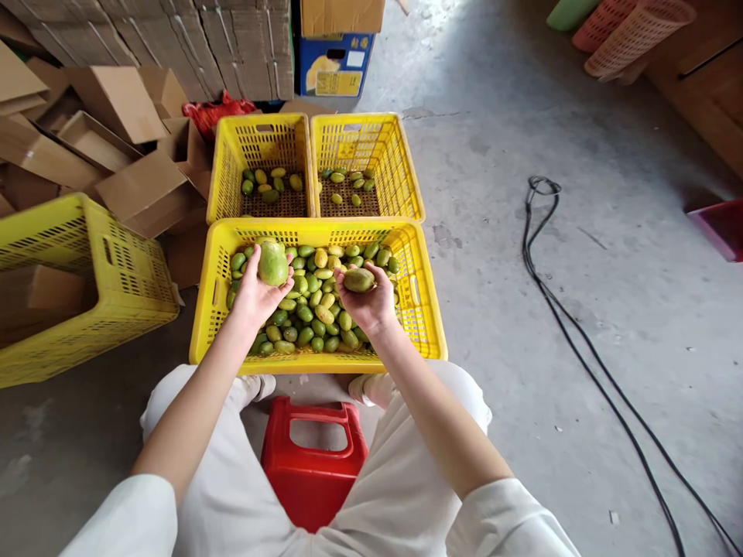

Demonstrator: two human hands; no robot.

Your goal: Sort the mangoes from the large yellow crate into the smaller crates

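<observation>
My left hand is curled around a large, rounded green mango-like fruit, raised over the left part of the front yellow crate. In my right hand rests a smaller, darker, oval green fruit, with the fingers bent about it, above the crate's right side. Beneath both hands, many oval fruits, green to yellow, fill the crate's bottom. Two more yellow crates stand behind it: the back left crate and the back right crate each hold several similar fruits.
A red plastic stool is between my legs. At the left are a tilted yellow crate and loose cardboard boxes. A black cable lies on the concrete floor to the right. Stacked cardboard stands behind.
</observation>
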